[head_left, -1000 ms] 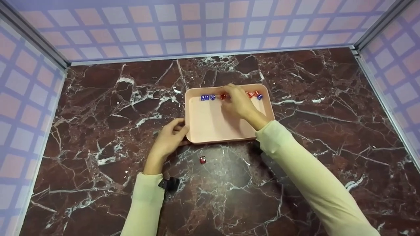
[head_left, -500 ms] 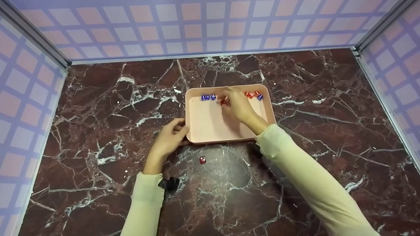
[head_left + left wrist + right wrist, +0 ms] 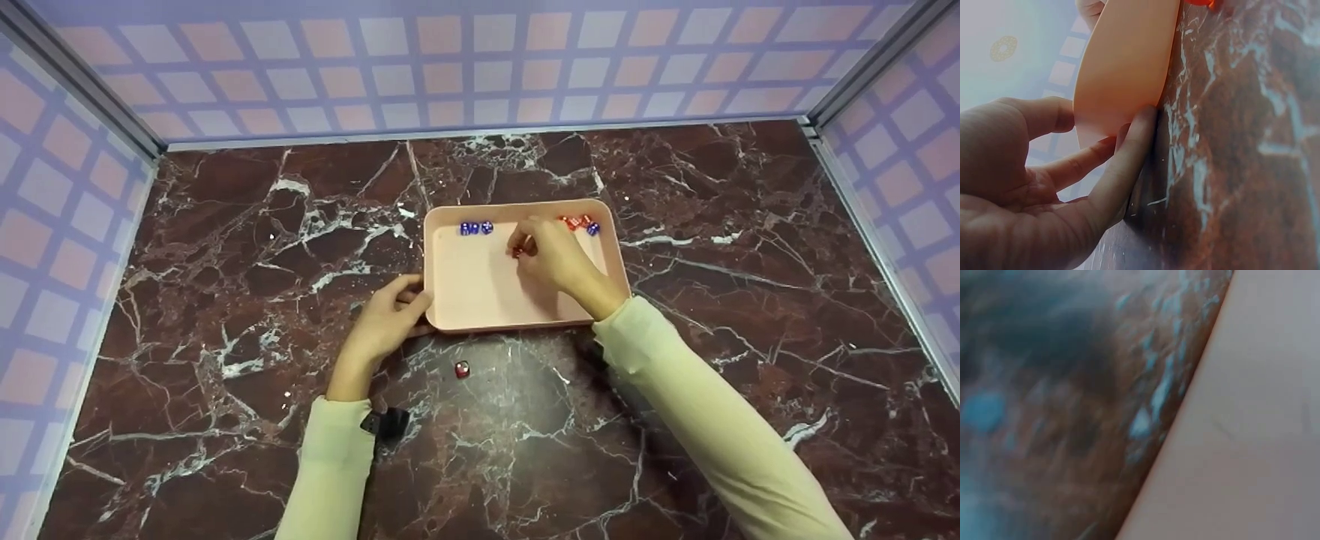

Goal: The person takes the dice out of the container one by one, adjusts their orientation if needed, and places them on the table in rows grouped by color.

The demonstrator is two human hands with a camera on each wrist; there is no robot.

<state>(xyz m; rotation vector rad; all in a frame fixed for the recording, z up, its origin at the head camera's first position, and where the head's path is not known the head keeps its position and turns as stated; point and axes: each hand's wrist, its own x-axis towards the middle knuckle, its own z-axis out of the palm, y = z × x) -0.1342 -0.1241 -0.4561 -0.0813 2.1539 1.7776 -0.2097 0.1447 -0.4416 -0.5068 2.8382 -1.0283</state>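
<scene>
In the head view, my right hand (image 3: 551,255) is over the pink tray (image 3: 472,328), pinching a red die (image 3: 517,253) between thumb and fingertips. My left hand (image 3: 386,319) is at the tray's near left corner. The left wrist view shows its fingers (image 3: 1134,140), fairly straight, touching the outside of the tray wall (image 3: 1123,62). Blue dice (image 3: 475,228) line the tray's back left. At the back right are red dice (image 3: 576,223) with a blue die (image 3: 593,229) beside them.
Another red die (image 3: 462,369) lies on the dark marbled table (image 3: 247,300) in front of the tray. Checkered panels (image 3: 480,67) stand at the back and sides. The right wrist view shows only a pale surface (image 3: 1252,439) and the blurred tabletop.
My right hand has lifted the red die from its place near the back wall and brought it toward the tray's middle. The left hand has stayed at the corner.
</scene>
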